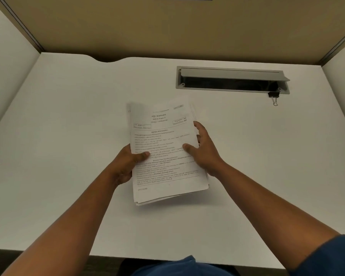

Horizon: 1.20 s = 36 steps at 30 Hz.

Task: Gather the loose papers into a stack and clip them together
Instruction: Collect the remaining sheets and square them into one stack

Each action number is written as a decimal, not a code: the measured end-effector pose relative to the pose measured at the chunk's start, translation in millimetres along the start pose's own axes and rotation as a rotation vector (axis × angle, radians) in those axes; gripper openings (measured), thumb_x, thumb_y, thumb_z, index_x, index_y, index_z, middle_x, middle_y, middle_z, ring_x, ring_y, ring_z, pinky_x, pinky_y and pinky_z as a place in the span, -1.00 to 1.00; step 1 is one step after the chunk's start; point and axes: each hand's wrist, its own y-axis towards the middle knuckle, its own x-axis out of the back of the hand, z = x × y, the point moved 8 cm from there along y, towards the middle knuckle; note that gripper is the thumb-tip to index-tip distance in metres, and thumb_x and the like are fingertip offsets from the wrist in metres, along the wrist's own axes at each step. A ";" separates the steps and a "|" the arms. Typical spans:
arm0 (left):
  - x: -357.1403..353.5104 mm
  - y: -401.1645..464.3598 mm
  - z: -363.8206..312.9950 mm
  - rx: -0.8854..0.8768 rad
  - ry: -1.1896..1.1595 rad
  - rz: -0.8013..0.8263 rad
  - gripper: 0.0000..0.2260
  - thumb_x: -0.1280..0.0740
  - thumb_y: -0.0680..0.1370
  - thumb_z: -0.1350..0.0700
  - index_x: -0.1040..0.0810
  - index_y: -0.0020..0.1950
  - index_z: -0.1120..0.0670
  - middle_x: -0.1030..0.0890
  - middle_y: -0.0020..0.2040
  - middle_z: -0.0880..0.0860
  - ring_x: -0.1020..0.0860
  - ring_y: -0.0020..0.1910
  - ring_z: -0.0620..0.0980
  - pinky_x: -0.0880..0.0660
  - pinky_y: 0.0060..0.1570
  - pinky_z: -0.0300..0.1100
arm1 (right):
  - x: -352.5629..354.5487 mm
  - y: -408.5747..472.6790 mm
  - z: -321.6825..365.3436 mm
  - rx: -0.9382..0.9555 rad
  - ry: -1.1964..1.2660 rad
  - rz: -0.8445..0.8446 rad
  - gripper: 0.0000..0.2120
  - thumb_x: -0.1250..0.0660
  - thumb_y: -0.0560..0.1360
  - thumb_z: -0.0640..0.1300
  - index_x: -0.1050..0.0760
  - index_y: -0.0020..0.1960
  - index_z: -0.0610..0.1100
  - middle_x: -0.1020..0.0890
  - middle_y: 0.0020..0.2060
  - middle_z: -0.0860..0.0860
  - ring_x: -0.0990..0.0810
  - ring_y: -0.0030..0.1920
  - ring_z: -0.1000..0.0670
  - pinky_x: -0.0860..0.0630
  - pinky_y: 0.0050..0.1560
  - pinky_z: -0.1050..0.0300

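Papers: uneven stack gripped by both hands, left hand, right hand; sheets may slip. Binder clip far beyond right hand.

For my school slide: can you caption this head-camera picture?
Both hands grip a paper stack above the desk; binder clip waits.

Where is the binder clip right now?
In the head view the binder clip lies on the white desk at far right, against the near right corner of the grey cable tray, well beyond the paper stack and both hands.

Head view, forward and down — desk close
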 end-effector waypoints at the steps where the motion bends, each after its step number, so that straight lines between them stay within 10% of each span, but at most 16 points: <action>1: 6.8 2.9 2.9 0.000 0.013 -0.026 -0.57 -0.39 0.54 0.28 -0.50 0.41 0.13 -0.66 0.26 0.18 -0.63 0.23 0.25 -0.62 0.12 0.16 | 0.4 5.1 1.0 -0.017 0.005 -0.008 -0.34 -0.41 0.57 -0.06 -0.17 0.56 0.13 -0.54 0.28 0.09 -0.53 0.29 0.04 -0.54 0.28 -0.02; 6: 31.6 11.7 9.5 0.014 0.003 -0.151 -0.64 -0.35 0.58 0.34 -0.54 0.36 0.11 -0.69 0.21 0.15 -0.66 0.18 0.22 -0.57 0.19 0.23 | 42.6 28.4 -12.3 -0.099 -0.374 -0.269 -0.39 -0.41 0.55 0.09 -0.33 0.50 -0.10 -0.43 0.37 -0.06 -0.49 0.33 -0.12 -0.48 0.25 0.02; 13: 51.7 24.7 11.8 0.044 0.024 -0.233 -0.63 -0.35 0.59 0.35 -0.53 0.36 0.10 -0.69 0.20 0.14 -0.66 0.18 0.22 -0.59 0.15 0.19 | 40.2 46.6 -23.9 -0.251 -0.774 -0.132 -0.23 -0.59 0.35 0.13 -0.32 0.37 -0.18 -0.39 0.32 -0.15 -0.49 0.27 -0.22 -0.49 0.15 -0.03; 17: 54.9 28.8 12.0 0.062 0.022 -0.242 -0.64 -0.34 0.59 0.35 -0.53 0.36 0.10 -0.69 0.19 0.13 -0.66 0.16 0.20 -0.60 0.09 0.15 | 40.9 55.2 -26.3 -0.290 -0.605 -0.124 -0.27 -0.64 0.32 -0.04 -0.33 0.35 -0.14 -0.52 0.17 -0.08 -0.57 0.15 -0.14 -0.54 0.05 0.03; 23: 55.8 31.9 12.5 0.066 0.000 -0.214 -0.64 -0.35 0.58 0.34 -0.55 0.34 0.06 -0.70 0.18 0.13 -0.66 0.17 0.23 -0.60 0.12 0.21 | 36.9 62.8 -34.4 -0.256 -0.433 -0.057 -0.86 -0.35 0.59 -0.09 -0.58 0.09 -0.13 -0.66 -0.02 -0.04 -0.63 -0.04 -0.10 -0.56 -0.08 0.04; 36: 27.6 18.8 -1.1 0.036 -0.158 -0.064 -0.55 -0.37 0.53 0.31 -0.51 0.42 0.09 -0.65 0.28 0.18 -0.64 0.22 0.23 -0.65 0.08 0.13 | 4.9 27.5 -25.0 -0.347 0.308 0.242 -0.75 -0.28 0.65 -0.15 -0.55 0.30 -0.14 -0.70 0.15 -0.11 -0.69 0.15 -0.17 -0.61 0.17 -0.20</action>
